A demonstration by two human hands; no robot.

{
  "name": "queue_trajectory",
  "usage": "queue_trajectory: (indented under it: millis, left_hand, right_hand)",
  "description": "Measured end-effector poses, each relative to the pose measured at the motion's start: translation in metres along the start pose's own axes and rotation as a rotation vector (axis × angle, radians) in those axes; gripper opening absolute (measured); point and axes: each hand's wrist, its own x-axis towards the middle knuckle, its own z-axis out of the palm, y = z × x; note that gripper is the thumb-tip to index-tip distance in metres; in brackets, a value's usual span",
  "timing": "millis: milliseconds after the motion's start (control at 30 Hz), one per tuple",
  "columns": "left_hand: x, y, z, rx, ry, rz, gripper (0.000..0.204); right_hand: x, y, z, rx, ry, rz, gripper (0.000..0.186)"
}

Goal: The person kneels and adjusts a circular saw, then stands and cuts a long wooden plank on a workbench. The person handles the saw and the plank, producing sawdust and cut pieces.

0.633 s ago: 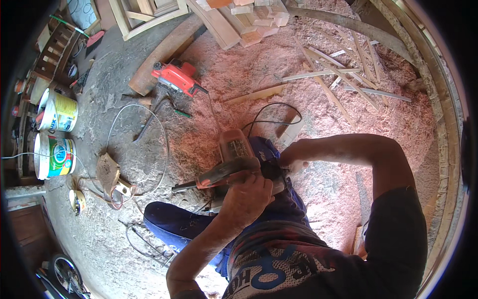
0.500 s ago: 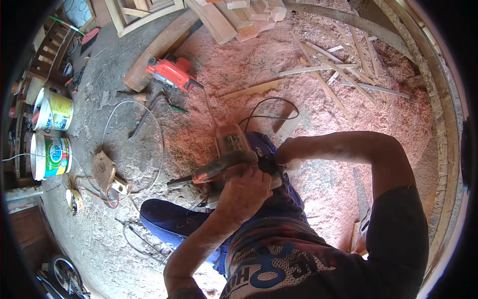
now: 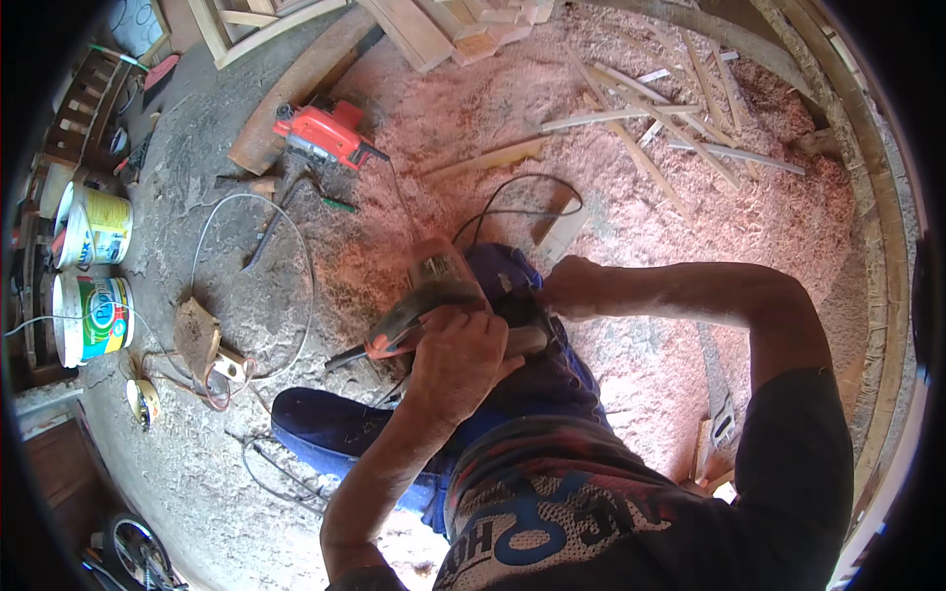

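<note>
My left hand (image 3: pixel 458 362) is wrapped around the curved black handle of a dusty orange-and-grey handheld power tool (image 3: pixel 440 268), whose exact kind I cannot make out. The tool lies over my lap between my bent legs, and its cord sleeve points left. Just under my left hand, a pale block-like end (image 3: pixel 526 341) shows; whether it belongs to the tool or to a workpiece is unclear. My right hand (image 3: pixel 574 288) is closed in a fist beside my right knee, to the right of the tool. Its fingers face away, so what they grip is hidden.
A red power tool (image 3: pixel 325 133) rests beside a thick timber (image 3: pixel 296 89). Loose wooden strips (image 3: pixel 680 123) lie on pink shavings at the far right. Two paint buckets (image 3: pixel 94 320) stand left, near looped cables (image 3: pixel 307 286). A handsaw (image 3: pixel 719 394) lies right, by my elbow.
My left hand and the power tool have shifted left and slightly away from me. The right fist stays near my knee. The whole view has moved a little.
</note>
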Motion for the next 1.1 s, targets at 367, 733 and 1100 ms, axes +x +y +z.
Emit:
queue_trajectory:
  millis: [367, 733, 1100]
  left_hand:
    - [-0.005, -0.009, -0.002, 0.054, 0.042, 0.014, 0.051]
    - [0.001, 0.001, -0.001, 0.074, 0.019, 0.044, 0.052]
    - [0.003, -0.008, 0.000, 0.066, 0.034, 0.024, 0.051]
  right_hand:
    - [-0.026, -0.007, 0.014, 1.527, 0.099, 0.451, 0.037]
    - [-0.019, -0.006, 0.040, 1.922, 0.119, 0.531, 0.018]
    - [-0.019, -0.006, 0.047, 0.859, 0.894, -0.235, 0.019]
